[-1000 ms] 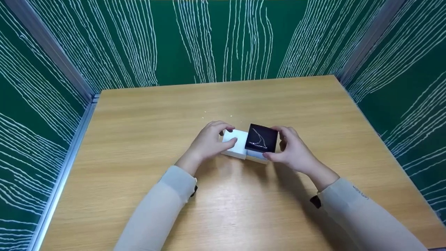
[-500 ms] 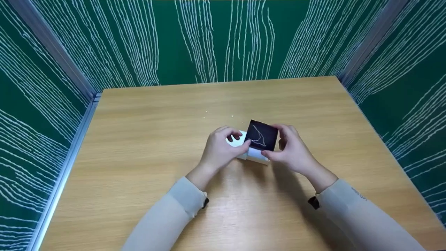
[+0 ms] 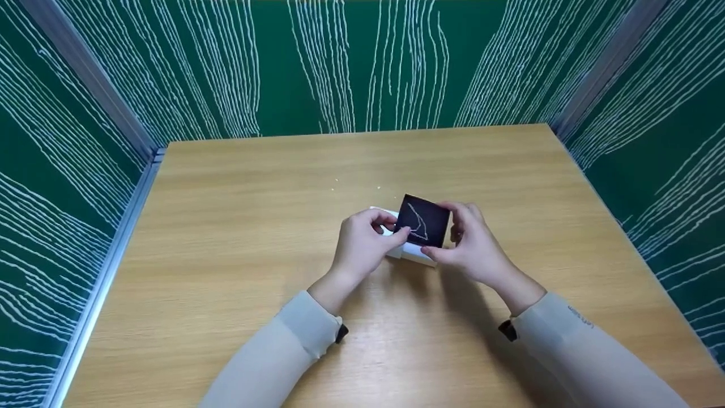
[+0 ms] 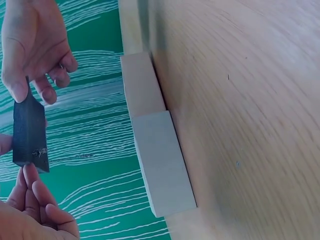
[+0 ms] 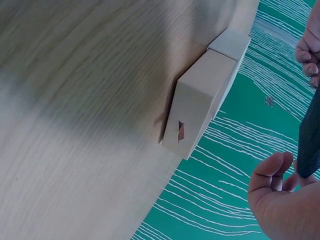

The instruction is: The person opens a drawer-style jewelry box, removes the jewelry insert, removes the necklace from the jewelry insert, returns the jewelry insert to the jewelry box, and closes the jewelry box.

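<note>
A square black jewellery pad [image 3: 433,224] with a thin silvery chain [image 3: 418,215] across its face is held up over the box, tilted toward the head camera. My right hand [image 3: 478,243] grips it by its right side, thumb at the near corner. At its left edge my left hand [image 3: 362,241] pinches it between thumb and fingertips, the thumb close to the chain. Below on the table lies a small white drawer-style box, its outer sleeve [image 4: 165,160] slid partway off the inner tray [image 4: 142,85]. The hands and pad partly cover the box in the head view.
The wooden table [image 3: 238,226] spreads around the hands, with several tiny white specks [image 3: 378,187] behind the box. Green walls with white wavy lines [image 3: 317,68] close off the back and sides. The tray's end has a small torn hole [image 5: 181,131].
My left hand has moved right, from over the white sleeve to the pad's left edge, and now pinches it. The pad has shifted slightly left in my right hand's grip.
</note>
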A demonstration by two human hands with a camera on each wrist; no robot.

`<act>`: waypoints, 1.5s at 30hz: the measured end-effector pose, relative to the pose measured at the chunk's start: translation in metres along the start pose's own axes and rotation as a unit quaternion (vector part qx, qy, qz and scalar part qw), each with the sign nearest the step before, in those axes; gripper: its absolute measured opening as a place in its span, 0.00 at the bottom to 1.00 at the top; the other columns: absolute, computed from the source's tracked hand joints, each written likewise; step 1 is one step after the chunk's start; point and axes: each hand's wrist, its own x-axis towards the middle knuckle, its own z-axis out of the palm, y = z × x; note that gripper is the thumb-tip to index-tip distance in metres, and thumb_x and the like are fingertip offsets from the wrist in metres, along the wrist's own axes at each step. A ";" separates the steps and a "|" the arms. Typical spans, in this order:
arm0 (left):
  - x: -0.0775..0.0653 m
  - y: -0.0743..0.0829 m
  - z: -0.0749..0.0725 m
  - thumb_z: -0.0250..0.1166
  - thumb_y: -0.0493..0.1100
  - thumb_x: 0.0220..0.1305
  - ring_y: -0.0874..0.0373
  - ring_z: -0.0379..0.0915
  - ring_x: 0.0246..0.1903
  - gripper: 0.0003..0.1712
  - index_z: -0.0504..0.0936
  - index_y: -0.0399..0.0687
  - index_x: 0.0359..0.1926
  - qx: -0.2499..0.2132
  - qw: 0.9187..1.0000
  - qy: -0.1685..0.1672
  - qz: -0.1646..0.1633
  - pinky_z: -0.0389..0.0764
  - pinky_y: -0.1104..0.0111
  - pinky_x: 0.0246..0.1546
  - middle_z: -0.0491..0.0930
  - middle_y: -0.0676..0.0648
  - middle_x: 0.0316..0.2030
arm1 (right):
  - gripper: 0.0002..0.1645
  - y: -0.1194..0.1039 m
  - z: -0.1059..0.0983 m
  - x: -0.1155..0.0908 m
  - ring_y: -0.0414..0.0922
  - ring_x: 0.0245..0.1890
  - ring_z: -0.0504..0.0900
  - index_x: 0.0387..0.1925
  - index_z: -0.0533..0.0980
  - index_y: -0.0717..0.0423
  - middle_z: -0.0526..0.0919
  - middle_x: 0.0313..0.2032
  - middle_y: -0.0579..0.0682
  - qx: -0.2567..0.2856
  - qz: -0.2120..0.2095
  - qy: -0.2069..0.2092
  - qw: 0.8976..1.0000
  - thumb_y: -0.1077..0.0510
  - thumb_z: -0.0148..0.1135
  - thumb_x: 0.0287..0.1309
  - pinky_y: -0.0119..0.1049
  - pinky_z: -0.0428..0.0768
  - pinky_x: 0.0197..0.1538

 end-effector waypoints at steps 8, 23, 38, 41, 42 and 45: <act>0.001 -0.002 -0.003 0.79 0.41 0.68 0.64 0.79 0.35 0.07 0.97 0.44 0.44 -0.009 1.000 -0.013 0.011 0.80 0.74 0.39 0.93 0.49 0.37 | 0.55 0.000 -0.001 0.001 0.55 0.47 0.71 0.79 0.71 0.56 0.67 0.58 0.61 -0.005 -0.004 0.002 1.000 0.58 0.90 0.54 0.33 0.73 0.49; -0.002 -0.004 -0.008 0.77 0.45 0.72 0.64 0.81 0.33 0.08 0.98 0.46 0.42 0.003 1.000 -0.018 0.010 0.81 0.74 0.35 0.95 0.50 0.36 | 0.55 -0.002 -0.001 0.002 0.55 0.46 0.71 0.80 0.70 0.57 0.67 0.59 0.60 -0.001 -0.008 0.005 1.000 0.59 0.90 0.54 0.32 0.73 0.49; -0.004 -0.001 -0.010 0.76 0.44 0.73 0.64 0.78 0.31 0.07 0.98 0.46 0.42 0.004 1.000 -0.026 0.012 0.78 0.74 0.35 0.95 0.49 0.35 | 0.55 -0.002 0.000 0.001 0.51 0.45 0.70 0.79 0.71 0.54 0.67 0.59 0.62 -0.003 -0.010 0.004 1.000 0.57 0.90 0.54 0.32 0.73 0.49; -0.004 -0.002 -0.011 0.74 0.42 0.73 0.65 0.76 0.28 0.08 0.98 0.46 0.40 0.004 1.000 -0.025 0.017 0.75 0.74 0.32 0.95 0.49 0.34 | 0.54 -0.002 0.000 0.000 0.51 0.45 0.69 0.79 0.72 0.55 0.67 0.58 0.62 -0.002 -0.014 0.007 1.000 0.58 0.90 0.54 0.31 0.72 0.48; -0.004 -0.002 -0.011 0.74 0.42 0.73 0.65 0.75 0.27 0.08 0.98 0.46 0.40 0.005 1.000 -0.025 0.018 0.74 0.74 0.32 0.94 0.49 0.33 | 0.54 -0.001 0.000 0.000 0.51 0.45 0.69 0.79 0.72 0.55 0.66 0.57 0.62 -0.002 -0.015 0.007 1.000 0.59 0.90 0.54 0.30 0.72 0.48; -0.004 -0.003 -0.012 0.74 0.42 0.73 0.65 0.75 0.27 0.08 0.97 0.45 0.39 0.010 0.999 -0.025 0.022 0.74 0.74 0.32 0.94 0.49 0.32 | 0.53 -0.001 0.000 0.000 0.50 0.44 0.69 0.78 0.72 0.55 0.66 0.56 0.61 -0.003 -0.018 0.010 1.000 0.59 0.90 0.54 0.30 0.72 0.47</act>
